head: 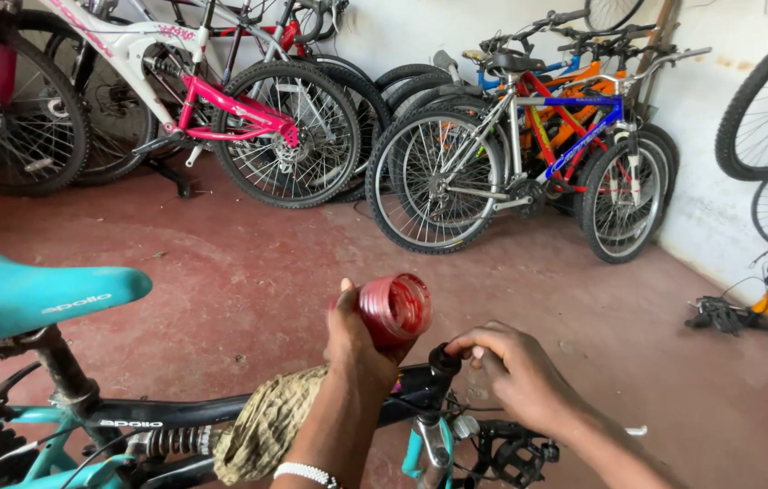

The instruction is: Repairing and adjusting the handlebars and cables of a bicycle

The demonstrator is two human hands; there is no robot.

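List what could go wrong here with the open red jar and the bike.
1. The left hand holds the red jar tilted, mouth open; whatever is inside might spill onto the black frame or the floor.
2. The rag is only draped over the frame and could slip off.
3. The right hand pinches a small black cap on the frame; if loose, it could drop near the pedal.

Your left hand (359,340) holds a jar (394,310) just left of your right fingers (479,344); a bicycle frame (221,412) runs beneath, parked bicycles (511,154) beyond.
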